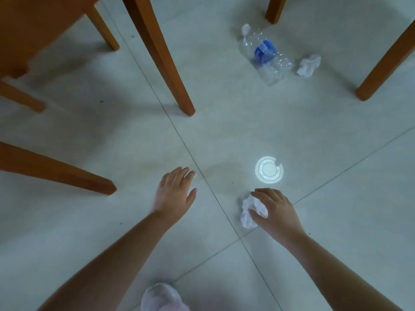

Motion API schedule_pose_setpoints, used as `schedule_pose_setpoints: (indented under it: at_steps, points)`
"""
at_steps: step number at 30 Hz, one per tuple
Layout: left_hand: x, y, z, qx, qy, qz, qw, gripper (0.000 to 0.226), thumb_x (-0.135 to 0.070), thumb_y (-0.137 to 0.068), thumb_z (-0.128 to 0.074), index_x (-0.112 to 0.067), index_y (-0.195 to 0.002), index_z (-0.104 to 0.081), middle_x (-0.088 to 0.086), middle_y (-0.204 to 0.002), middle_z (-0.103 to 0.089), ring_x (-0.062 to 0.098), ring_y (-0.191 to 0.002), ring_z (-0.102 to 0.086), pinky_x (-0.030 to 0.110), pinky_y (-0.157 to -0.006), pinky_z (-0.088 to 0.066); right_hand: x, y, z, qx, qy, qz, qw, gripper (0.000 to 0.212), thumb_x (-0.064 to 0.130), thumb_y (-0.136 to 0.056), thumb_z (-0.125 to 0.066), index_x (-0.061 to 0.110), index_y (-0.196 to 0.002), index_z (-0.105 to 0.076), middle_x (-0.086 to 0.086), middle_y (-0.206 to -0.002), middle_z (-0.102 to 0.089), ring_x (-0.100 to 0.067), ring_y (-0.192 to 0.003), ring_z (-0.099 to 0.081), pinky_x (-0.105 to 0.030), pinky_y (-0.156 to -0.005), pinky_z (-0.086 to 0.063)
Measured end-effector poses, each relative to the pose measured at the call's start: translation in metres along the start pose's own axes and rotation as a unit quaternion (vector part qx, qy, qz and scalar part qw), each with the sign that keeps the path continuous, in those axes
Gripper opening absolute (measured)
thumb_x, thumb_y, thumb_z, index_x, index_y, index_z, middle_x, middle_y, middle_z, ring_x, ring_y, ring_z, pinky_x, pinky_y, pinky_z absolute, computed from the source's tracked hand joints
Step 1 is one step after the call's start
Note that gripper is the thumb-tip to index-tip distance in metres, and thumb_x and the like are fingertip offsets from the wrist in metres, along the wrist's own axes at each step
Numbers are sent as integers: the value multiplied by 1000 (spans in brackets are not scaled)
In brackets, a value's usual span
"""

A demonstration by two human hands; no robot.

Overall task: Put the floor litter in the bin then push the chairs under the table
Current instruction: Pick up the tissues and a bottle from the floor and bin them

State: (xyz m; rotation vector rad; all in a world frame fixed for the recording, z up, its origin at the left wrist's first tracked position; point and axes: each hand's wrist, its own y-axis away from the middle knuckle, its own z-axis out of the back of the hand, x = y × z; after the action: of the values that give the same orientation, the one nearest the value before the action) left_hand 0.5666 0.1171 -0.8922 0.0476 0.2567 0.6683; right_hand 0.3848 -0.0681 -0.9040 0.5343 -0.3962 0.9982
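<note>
My right hand (277, 212) curls its fingers and thumb round a crumpled white tissue (248, 213) lying on the tiled floor. My left hand (175, 194) hovers flat and open over the floor to the left, holding nothing. Farther off lie a crushed clear plastic bottle (267, 57) with a blue label, a small tissue wad (246, 29) by its far end, and another crumpled tissue (308, 65) to its right. No bin is in view.
Wooden chair legs (161, 55) stand at the upper left and middle, one (58, 170) slants in from the left, and more (386, 59) stand at the upper right. A bright round light reflection (269, 169) shines on the tiles. A pale foot covering (161, 298) shows at the bottom.
</note>
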Motion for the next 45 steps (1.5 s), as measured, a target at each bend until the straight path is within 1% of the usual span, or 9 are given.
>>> schedule_pose_setpoints:
  at_steps: [8, 11, 15, 21, 26, 31, 35, 42, 45]
  points:
    - [3, -2, -43, 22, 44, 35, 998, 44, -20, -80, -70, -5, -120, -58, 16, -124, -59, 35, -115, -53, 44, -94, -42, -17, 3, -34, 32, 15, 4, 999, 45, 25, -70, -74, 18, -113, -61, 3, -115, -61, -23, -106, -53, -27, -82, -37]
    - [4, -1, -51, 42, 63, 63, 995, 43, -23, -86, -61, -11, -127, -52, 11, -130, -52, 30, -121, -46, 40, -96, -38, -19, 5, -40, 55, 15, -10, 998, 46, 30, -73, -70, 23, -117, -58, 7, -121, -56, -19, -111, -48, -28, -83, -41]
    - [6, 5, -59, 69, 75, 79, 992, 39, -22, -90, -54, -15, -128, -50, 6, -129, -48, 25, -118, -43, 35, -92, -39, -16, 8, -47, 54, 27, -11, 998, 46, 31, -67, -74, 25, -111, -60, 4, -118, -57, -24, -106, -50, -31, -76, -45]
    - [6, 11, -66, 79, 127, 111, 982, 34, -12, -87, -58, -9, -121, -56, 10, -118, -49, 27, -112, -44, 38, -87, -44, -14, 6, -56, 40, 54, -21, 998, 40, 29, -68, -70, 25, -107, -61, 2, -114, -54, -23, -102, -47, -27, -72, -40]
    - [8, 12, -67, 70, 172, 131, 974, 30, 4, -85, -51, -3, -113, -58, 14, -113, -50, 31, -116, -44, 36, -86, -43, -16, 5, -57, 40, 28, -23, 999, 27, 21, -73, -65, 21, -100, -62, 0, -106, -52, -22, -95, -45, -27, -63, -40]
    - [10, 12, -67, 62, 198, 147, 967, 20, 6, -84, -49, -2, -99, -61, 14, -106, -52, 29, -97, -53, 35, -79, -44, -14, 6, -59, 40, -11, -23, 999, 17, 13, -76, -64, 13, -93, -63, -3, -99, -53, -24, -90, -46, -36, -61, -47]
    - [11, 11, -68, 46, 226, 175, 957, 10, 2, -83, -55, -4, -86, -63, 10, -98, -55, 28, -82, -58, 35, -72, -48, -15, 6, -60, 42, -24, -17, 999, 10, 9, -79, -62, 10, -89, -63, -4, -96, -54, -23, -87, -47, -34, -61, -45]
    - [6, 11, -69, 11, 297, 216, 930, 18, 7, -77, -59, -9, -72, -64, 1, -84, -55, 17, -69, -57, 19, -61, -39, -12, 4, -55, 20, -71, -47, 996, 8, 5, -80, -60, 9, -86, -64, 0, -89, -51, -17, -84, -45, -23, -64, -33]
    - [1, 10, -62, -21, 325, 239, 915, 28, 6, -76, -61, -20, -68, -62, -1, -82, -58, 13, -68, -57, 22, -64, -44, -6, 0, -47, 7, -100, -57, 993, 8, 2, -79, -59, 7, -82, -63, 0, -85, -50, -19, -84, -49, -22, -64, -34]
